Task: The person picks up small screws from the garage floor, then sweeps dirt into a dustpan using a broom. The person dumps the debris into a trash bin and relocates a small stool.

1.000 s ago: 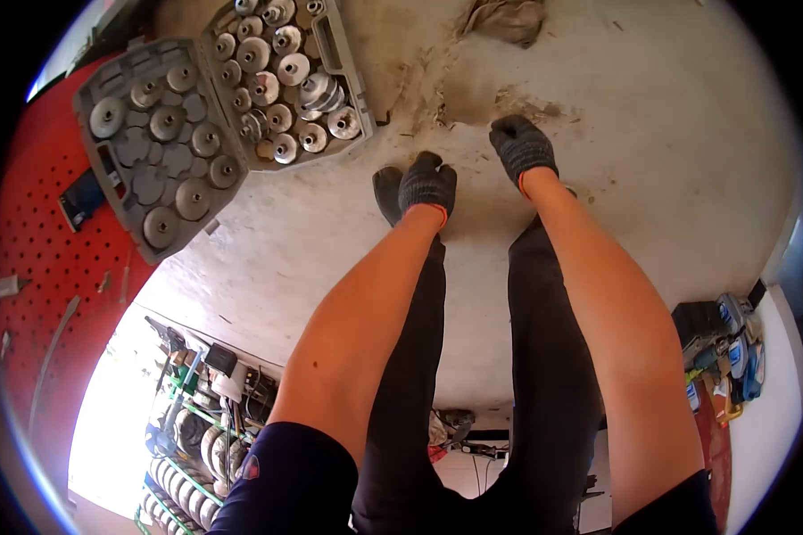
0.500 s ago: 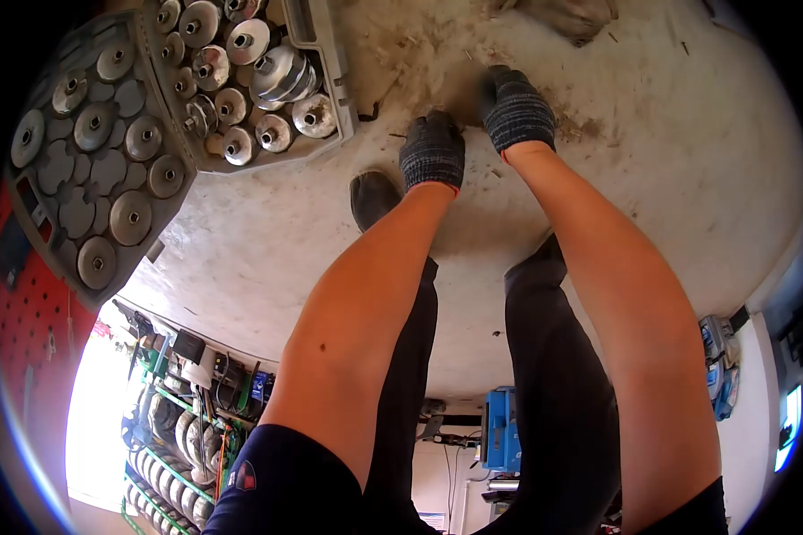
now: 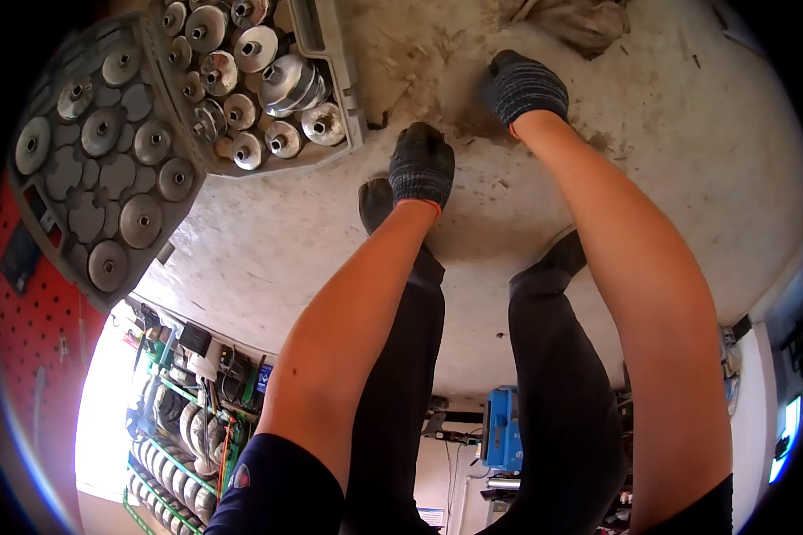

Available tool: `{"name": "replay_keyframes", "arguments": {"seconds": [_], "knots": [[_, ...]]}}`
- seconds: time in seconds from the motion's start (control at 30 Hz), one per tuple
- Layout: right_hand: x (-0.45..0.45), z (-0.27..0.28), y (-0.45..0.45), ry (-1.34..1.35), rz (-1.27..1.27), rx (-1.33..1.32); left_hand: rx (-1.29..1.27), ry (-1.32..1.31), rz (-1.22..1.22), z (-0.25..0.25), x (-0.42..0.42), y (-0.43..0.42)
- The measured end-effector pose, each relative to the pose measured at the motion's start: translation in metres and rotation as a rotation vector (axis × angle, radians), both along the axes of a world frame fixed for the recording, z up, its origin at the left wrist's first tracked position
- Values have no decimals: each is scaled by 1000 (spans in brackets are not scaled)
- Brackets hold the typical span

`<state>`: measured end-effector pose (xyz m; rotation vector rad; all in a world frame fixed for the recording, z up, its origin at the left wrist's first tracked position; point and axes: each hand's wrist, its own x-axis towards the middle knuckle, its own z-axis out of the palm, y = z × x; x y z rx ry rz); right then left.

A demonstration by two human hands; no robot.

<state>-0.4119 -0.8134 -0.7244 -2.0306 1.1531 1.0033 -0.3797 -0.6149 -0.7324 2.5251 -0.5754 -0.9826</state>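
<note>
My left hand (image 3: 422, 163), in a dark grey knit work glove, is low over the dirty concrete floor (image 3: 544, 201), close to my left shoe (image 3: 376, 203). Its fingers are curled in, and whatever they may hold is hidden. Farther forward and to the right is my right hand (image 3: 528, 87), gloved the same way, fingers bent down toward the floor. A brownish blur lies just left of it over a patch of loose dirt, and I cannot make out any object there. The two hands are apart.
An open grey case (image 3: 352, 107) of metal cup-style oil filter wrenches (image 3: 285, 85) is at the left, its lid (image 3: 120, 201) holding several more. A crumpled brown cloth (image 3: 580, 25) lies ahead. Behind me are a loaded green rack (image 3: 165, 441) and a blue box (image 3: 504, 428).
My hands have moved apart: the left came back toward my body, the right went forward and right. The view has shifted slightly, revealing more of the cloth.
</note>
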Motion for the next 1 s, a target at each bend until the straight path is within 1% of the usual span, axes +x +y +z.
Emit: {"name": "replay_keyframes", "arguments": {"seconds": [0.03, 0.07, 0.1, 0.2, 0.23, 0.27, 0.37, 0.43, 0.5, 0.57, 0.6, 0.67, 0.7, 0.77, 0.8, 0.83, 0.87, 0.9, 0.93, 0.97, 1.0], "knots": [[-8, 3, -1, -79, -71, -9, 7, 4, 6, -4, -2, -3], [-17, 6, -2, -159, -144, -20, -40, -25, -5, -10, -3, -7], [-26, 6, 1, -241, -159, -40, -90, -58, -18, -15, -2, -12], [-53, 15, 10, -270, -188, -23, -84, -111, -55, -23, -11, -25], [-58, 22, 13, -239, -279, 54, -84, -110, -58, -24, -11, -27], [-63, 22, 16, -240, -283, 54, -47, -121, -85, -26, -11, -28], [-79, 11, 34, -383, -462, 48, 29, -120, -122, -20, -11, -35], [-80, 3, 42, -399, -485, 17, 67, -107, -131, -13, -8, -40], [-83, -7, 46, -413, -503, -17, 179, -59, -154, -11, -7, -42], [-80, -13, 49, -516, -576, -114, 203, -38, -147, -4, -2, -35], [-81, -12, 48, -516, -574, -114, 225, -22, -137, 0, 1, -31], [-80, -8, 45, -414, -485, -93, 242, -17, -155, 8, 1, -24], [-78, -4, 44, -415, -483, -91, 240, -14, -169, 11, 0, -22], [-78, 1, 45, -329, -97, -149, 241, -10, -183, 11, -3, -17], [-78, -3, 46, -328, -95, -146, 162, -51, -140, 10, -6, -15], [-79, -7, 44, -314, 77, -173, 85, -91, -96, 8, -10, -12], [-78, -10, 43, -301, 251, -198, 89, -90, -93, 6, -11, -12], [-79, -11, 41, -302, 254, -193, 120, -63, -157, 2, -11, -13], [-78, -13, 37, -273, 346, -194, 150, -37, -220, -1, -9, -16], [-78, -14, 35, -242, 438, -196, 71, -65, -218, -4, -12, -13], [-76, -15, 34, -243, 441, -196, 71, -65, -214, -7, -14, -12]]}}
